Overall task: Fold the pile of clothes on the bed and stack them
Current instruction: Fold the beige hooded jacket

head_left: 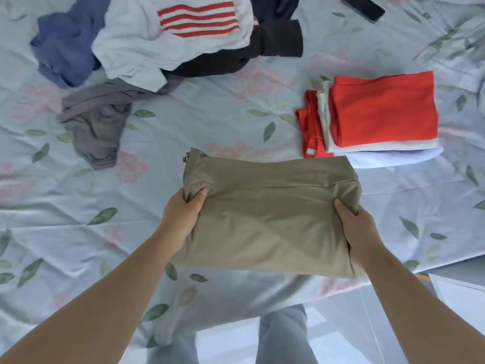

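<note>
A folded khaki garment (267, 211) is held just above the near part of the bed (183, 132). My left hand (181, 216) grips its left edge, thumb on top. My right hand (357, 229) grips its right edge the same way. To the back right sits a stack of folded clothes (380, 114), red on top, white and pale lilac beneath. An unfolded pile (168, 38) lies at the back left: a white shirt with red stripes, a blue piece, a black one. A crumpled grey garment (97, 127) lies in front of that pile.
A black phone (363, 7) lies on the floral sheet at the far right back. The bed's near edge runs below the khaki garment, with my legs and the floor beneath. A white object (462, 292) stands at the lower right beside the bed.
</note>
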A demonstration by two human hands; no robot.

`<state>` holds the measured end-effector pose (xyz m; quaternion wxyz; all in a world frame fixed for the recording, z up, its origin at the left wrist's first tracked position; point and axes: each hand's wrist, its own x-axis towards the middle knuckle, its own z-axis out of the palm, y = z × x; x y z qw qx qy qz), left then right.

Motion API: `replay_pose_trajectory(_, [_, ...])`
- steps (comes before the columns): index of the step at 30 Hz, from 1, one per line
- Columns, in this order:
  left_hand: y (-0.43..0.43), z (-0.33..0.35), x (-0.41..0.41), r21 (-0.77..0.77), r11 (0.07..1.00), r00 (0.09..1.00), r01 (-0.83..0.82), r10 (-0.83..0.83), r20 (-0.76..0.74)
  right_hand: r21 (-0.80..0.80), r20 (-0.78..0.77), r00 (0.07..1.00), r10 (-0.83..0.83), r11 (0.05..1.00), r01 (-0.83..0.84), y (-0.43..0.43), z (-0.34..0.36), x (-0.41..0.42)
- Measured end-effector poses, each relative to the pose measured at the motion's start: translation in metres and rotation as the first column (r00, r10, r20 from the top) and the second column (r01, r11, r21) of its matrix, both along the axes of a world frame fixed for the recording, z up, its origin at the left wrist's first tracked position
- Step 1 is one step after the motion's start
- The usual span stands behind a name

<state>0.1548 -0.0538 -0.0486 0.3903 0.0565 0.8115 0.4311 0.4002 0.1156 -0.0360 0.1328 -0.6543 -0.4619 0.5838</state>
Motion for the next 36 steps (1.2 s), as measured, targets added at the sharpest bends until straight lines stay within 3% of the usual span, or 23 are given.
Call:
replay_pose_trajectory(7, [0.093,-0.015,0.107,-0.028,1.0,1.0,0.001,0.0,0.017,0.001,0.123,0.991,0.055,0.998,-0.055,0.1,-0.005,0.101])
replay_pose_trajectory(13, [0.127,-0.032,0.144,-0.023,0.997,0.992,0.071,-0.068,0.108,0.067,0.204,0.977,0.067,0.994,-0.082,0.148,-0.025,0.145])
replay_pose_trajectory(17, [0.118,-0.057,0.155,-0.118,0.968,0.932,0.222,-0.175,0.316,-0.054,0.191,0.981,0.043,0.998,-0.033,0.154,-0.053,0.16])
replay_pose_trajectory(21, [0.114,-0.073,0.159,-0.193,0.928,0.934,0.318,-0.271,0.234,-0.135,0.303,0.945,0.12,0.987,-0.082,0.137,-0.072,0.169])
replay_pose_trajectory(25, [0.116,-0.074,0.153,-0.171,0.934,0.89,0.315,-0.228,0.394,-0.092,0.37,0.906,0.206,0.978,-0.185,0.136,-0.077,0.179])
replay_pose_trajectory(28, [0.109,-0.078,0.151,-0.267,0.878,0.888,0.397,-0.294,0.354,-0.142,0.442,0.85,0.286,0.958,-0.248,0.129,-0.08,0.183])
replay_pose_trajectory(31, [0.121,-0.072,0.149,-0.301,0.882,0.915,0.361,-0.275,0.294,-0.084,0.531,0.828,0.178,0.984,-0.158,0.132,-0.078,0.178])
replay_pose_trajectory(36, [0.19,-0.065,0.129,-0.205,0.975,0.985,0.08,-0.047,0.163,0.272,0.47,0.873,-0.128,0.962,-0.006,0.189,-0.063,0.141])
